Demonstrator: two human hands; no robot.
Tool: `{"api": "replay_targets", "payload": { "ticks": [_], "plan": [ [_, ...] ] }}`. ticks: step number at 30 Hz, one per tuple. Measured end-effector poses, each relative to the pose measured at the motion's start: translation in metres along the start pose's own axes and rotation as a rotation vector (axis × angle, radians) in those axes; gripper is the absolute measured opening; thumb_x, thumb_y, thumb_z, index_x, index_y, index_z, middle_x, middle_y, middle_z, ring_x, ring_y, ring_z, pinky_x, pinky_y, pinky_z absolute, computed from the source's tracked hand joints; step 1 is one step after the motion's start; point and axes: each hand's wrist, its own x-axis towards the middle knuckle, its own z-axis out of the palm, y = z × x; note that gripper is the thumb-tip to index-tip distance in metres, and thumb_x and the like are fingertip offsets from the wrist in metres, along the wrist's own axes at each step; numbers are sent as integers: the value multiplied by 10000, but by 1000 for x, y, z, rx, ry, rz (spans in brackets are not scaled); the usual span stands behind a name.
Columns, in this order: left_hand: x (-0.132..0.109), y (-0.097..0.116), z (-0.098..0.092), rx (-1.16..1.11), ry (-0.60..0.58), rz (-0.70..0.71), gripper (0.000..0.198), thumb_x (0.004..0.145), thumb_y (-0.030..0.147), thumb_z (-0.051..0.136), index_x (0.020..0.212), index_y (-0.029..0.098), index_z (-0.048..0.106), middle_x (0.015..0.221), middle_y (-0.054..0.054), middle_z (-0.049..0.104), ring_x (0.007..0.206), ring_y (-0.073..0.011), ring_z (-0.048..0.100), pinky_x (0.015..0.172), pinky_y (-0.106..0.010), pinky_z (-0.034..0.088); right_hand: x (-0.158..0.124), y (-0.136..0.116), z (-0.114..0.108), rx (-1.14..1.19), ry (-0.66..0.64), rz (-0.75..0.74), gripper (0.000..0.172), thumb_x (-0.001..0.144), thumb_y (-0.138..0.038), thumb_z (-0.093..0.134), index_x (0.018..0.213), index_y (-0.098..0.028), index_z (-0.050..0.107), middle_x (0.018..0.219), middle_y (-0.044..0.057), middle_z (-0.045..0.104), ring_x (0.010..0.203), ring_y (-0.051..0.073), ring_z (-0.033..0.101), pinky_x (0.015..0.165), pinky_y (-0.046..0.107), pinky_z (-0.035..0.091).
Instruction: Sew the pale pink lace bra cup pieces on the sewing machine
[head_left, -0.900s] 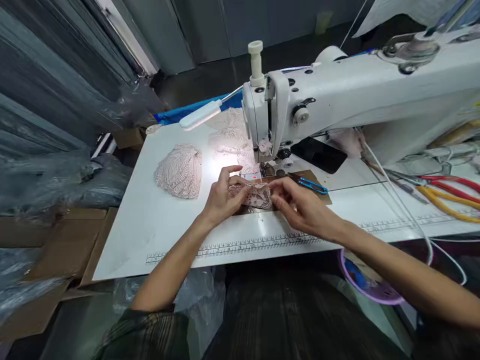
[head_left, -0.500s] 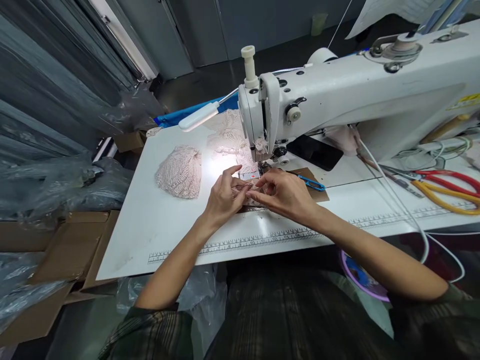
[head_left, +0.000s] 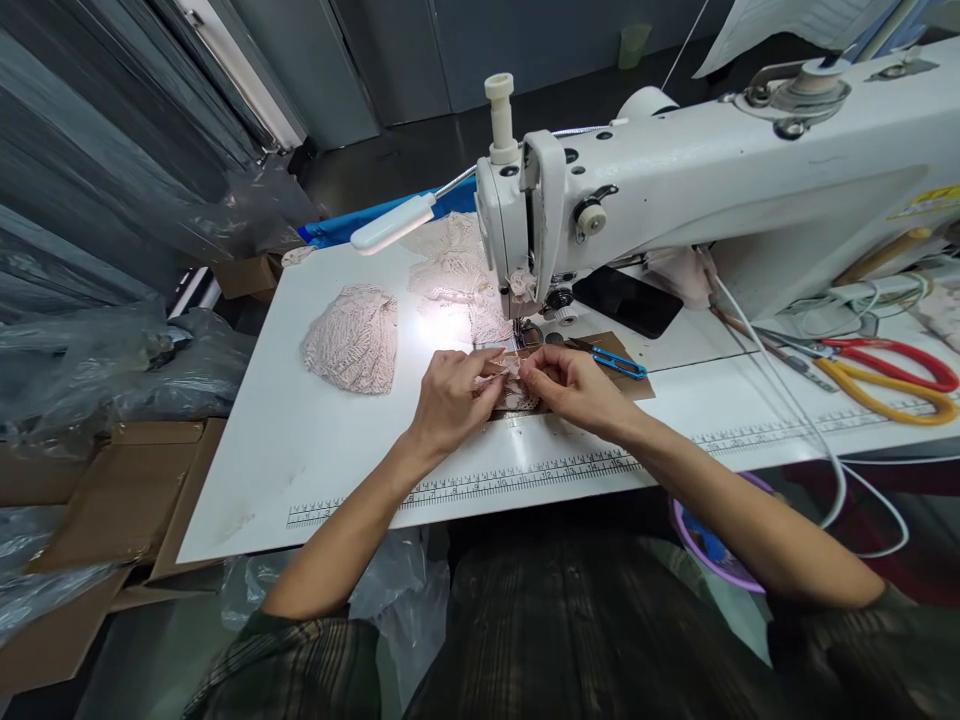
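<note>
My left hand and my right hand meet over a small piece of pale pink lace just in front of the needle of the white sewing machine. Both hands pinch the lace, fingertips nearly touching. The piece lies on a brown card on the white table. Blue thread snips rest on the card right of my right hand.
A folded pink lace piece lies to the left, more lace behind the needle under the lamp. A black phone sits under the machine arm. Red and yellow scissors lie far right. Cardboard boxes stand left of the table.
My right hand has slid left to meet the left one on the lace. My left fingers, partly lifted before, have closed down onto the piece.
</note>
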Motion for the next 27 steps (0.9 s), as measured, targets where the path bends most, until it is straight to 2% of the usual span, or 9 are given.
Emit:
{"api": "replay_targets", "payload": {
  "ticks": [4,6,11,13,16,17,20,22,27],
  "plan": [
    [0,3,1,-317,-84,-228,122,884,277,626,899,216,729,844,-1,761,741,-161,709,690,-292,555,5,-6,4,-241,102,-187,89,841,-258,546,800,-180,539,717,2,516,642,129,471,601,277,363],
    [0,6,2,-361,-101,-231,146,900,294,609,876,209,725,848,-1,760,732,-150,706,650,-270,546,12,-5,9,-231,131,-234,35,828,-192,520,796,-192,506,722,0,523,647,133,474,634,289,371],
    [2,-1,2,188,-9,173,188,916,204,583,756,170,676,660,-29,692,628,-166,623,735,-384,480,10,0,27,-16,240,-4,158,764,-80,460,706,-216,405,611,-42,443,575,116,415,573,265,325],
    [4,-11,-1,342,27,255,233,928,174,549,725,159,661,609,-37,657,606,-171,591,725,-393,456,-15,-7,33,105,115,92,193,754,-73,449,665,-221,363,576,-56,393,535,101,375,529,244,294],
    [5,-21,-4,284,52,149,208,937,212,550,787,162,684,642,-36,677,620,-168,591,712,-373,441,-63,-26,31,111,-515,122,128,771,-84,480,731,-202,448,641,-28,513,561,102,435,511,225,316],
    [5,-21,-5,189,25,86,187,936,237,563,820,173,695,683,-29,699,636,-162,604,716,-360,442,-74,-32,26,41,-592,110,121,778,-91,503,763,-202,455,671,-19,539,582,107,456,524,225,335],
    [7,-13,-5,-119,-73,-69,156,915,292,604,838,211,714,770,4,736,667,-137,638,714,-314,459,-78,-33,8,-262,-338,-85,14,880,-212,507,877,-199,502,717,-5,551,589,118,453,566,257,352],
    [7,-7,-3,-226,-82,-124,154,892,302,626,803,215,717,758,12,736,654,-130,642,682,-291,468,-59,-24,-3,-386,-132,-137,158,864,-287,586,982,-196,532,782,6,577,606,125,486,583,271,366],
    [5,-3,0,-133,-38,-144,164,868,314,638,760,212,708,700,8,727,626,-144,639,685,-325,465,-11,-8,-4,-397,90,-137,238,832,-374,657,975,-190,610,702,2,591,617,138,513,577,267,374]
  ]
}}
